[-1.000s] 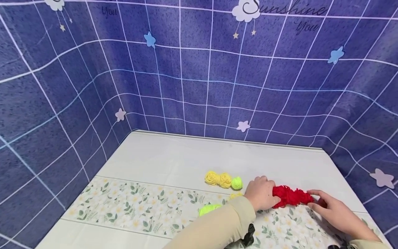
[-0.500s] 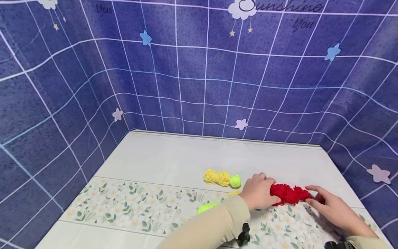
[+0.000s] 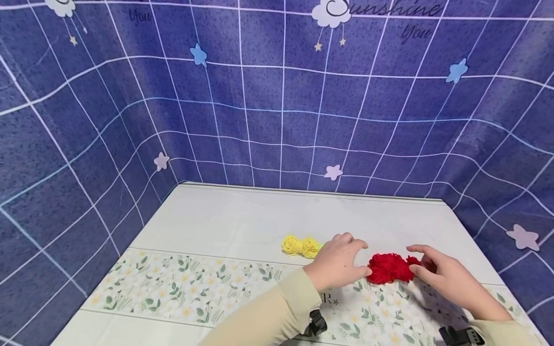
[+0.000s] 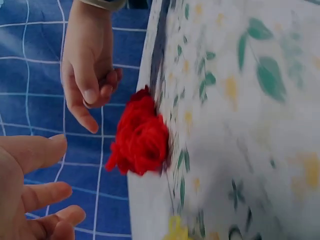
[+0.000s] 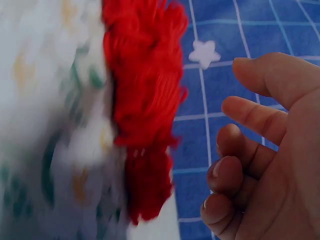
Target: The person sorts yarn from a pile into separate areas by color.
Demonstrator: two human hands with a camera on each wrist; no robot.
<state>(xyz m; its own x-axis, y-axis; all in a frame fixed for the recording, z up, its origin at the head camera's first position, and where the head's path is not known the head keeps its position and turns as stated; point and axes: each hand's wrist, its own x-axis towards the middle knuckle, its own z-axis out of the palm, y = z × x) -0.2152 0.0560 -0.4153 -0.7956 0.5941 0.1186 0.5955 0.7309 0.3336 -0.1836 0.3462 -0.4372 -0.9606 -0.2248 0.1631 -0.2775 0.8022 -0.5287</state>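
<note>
A bundle of red yarn (image 3: 391, 268) lies on the flowered strip of the table, toward the right. My left hand (image 3: 337, 262) is just left of it, fingers spread; the left wrist view shows this hand (image 4: 37, 190) apart from the red yarn (image 4: 142, 137). On the other side, my right hand (image 3: 447, 276) is by the yarn's right end, with fingers loosely bent. The right wrist view has a gap between that hand (image 5: 270, 150) and the yarn (image 5: 147, 85). A yellow yarn skein (image 3: 298, 245) sits farther left, beside a lime-green ball mostly hidden behind my left hand.
The white table (image 3: 242, 211) carries a flower-print band with printed lettering. A dark blue curtain (image 3: 268, 129) with grid lines and stars rises behind and at both sides. A bit of yellow yarn (image 4: 176, 230) shows in the left wrist view.
My left hand has come off the red yarn and moved left, covering the green ball and green skein. The red yarn and my right hand have shifted slightly left.
</note>
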